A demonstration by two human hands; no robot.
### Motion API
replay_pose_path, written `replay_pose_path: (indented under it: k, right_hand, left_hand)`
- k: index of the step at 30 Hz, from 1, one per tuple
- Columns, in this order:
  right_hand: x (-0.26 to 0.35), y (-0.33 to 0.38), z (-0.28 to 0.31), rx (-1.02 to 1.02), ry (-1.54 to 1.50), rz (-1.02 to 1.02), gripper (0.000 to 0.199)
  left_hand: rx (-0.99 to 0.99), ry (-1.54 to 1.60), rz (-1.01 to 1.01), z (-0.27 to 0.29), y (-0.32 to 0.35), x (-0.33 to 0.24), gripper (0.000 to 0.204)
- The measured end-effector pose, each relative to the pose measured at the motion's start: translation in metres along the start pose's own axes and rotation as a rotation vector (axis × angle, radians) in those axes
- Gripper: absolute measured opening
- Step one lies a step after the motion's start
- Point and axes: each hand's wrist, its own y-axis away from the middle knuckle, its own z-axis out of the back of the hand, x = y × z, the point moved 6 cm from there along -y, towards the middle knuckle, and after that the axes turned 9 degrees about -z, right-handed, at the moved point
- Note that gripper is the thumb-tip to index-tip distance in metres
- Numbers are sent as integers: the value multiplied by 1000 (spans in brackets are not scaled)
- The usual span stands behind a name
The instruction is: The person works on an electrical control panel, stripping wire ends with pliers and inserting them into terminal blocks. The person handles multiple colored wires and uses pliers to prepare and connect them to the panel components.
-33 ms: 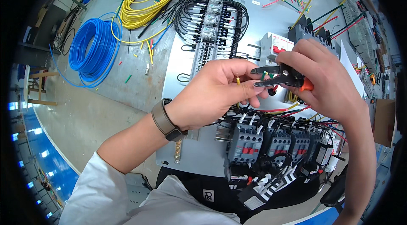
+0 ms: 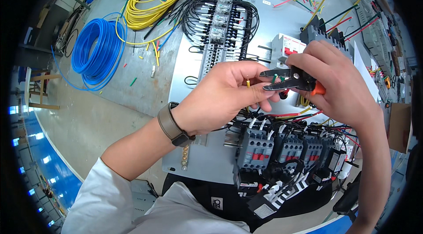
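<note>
My left hand (image 2: pixel 231 87), with a watch (image 2: pixel 169 121) on its wrist, is closed in a pinch on a thin yellow wire (image 2: pixel 248 83) whose end stands up between thumb and fingers. My right hand (image 2: pixel 330 77) grips wire strippers (image 2: pixel 296 79) with black jaws and an orange-red handle part. The jaws are parted and point left, their tips by my left thumb and fingers. A bit of green wire (image 2: pixel 275 78) shows between the jaws; whether they touch it I cannot tell. Below both hands, a row of grey contactors (image 2: pixel 255 150) with red parts sits on the metal mounting plate (image 2: pixel 202 163).
Coils of blue wire (image 2: pixel 94 51) and yellow wire (image 2: pixel 152 2) lie at the left. Relays (image 2: pixel 218 22) with black wiring stand on the plate's far part. Beyond my right hand are a white circuit breaker (image 2: pixel 286 45) and a dark grey breaker (image 2: pixel 315 33). Wire scraps litter the table.
</note>
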Motion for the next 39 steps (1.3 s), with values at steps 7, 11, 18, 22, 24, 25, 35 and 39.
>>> replay_pose_path:
  k: [7, 11, 18, 22, 24, 25, 35, 39]
  right_hand:
    - [4, -1, -3, 9, 9, 7, 57]
    - [4, -1, -3, 8, 7, 0, 55]
    - [3, 0, -4, 24, 9, -35, 55]
    - [3, 1, -5, 8, 13, -34, 55]
    - [3, 1, -5, -6, 12, -20, 55]
    - [4, 1, -5, -13, 11, -13, 55]
    - [2, 0, -8, -23, 100, -18, 56]
    - [4, 0, -7, -26, 94, -19, 57]
  left_hand:
    - [-4, -1, -4, 1, 0, 0, 19]
    - [-4, -12, 2, 1, 0, 0, 19]
    - [-9, 8, -14, 1, 1, -1, 17]
    - [0, -5, -22, 1, 0, -1, 17]
    - [-1, -4, -24, 0, 0, 0, 17]
    - [-4, -2, -23, 0, 0, 0, 17]
    - [-17, -2, -31, 2, 0, 1, 17]
    - [-21, 11, -30, 2, 0, 1, 17]
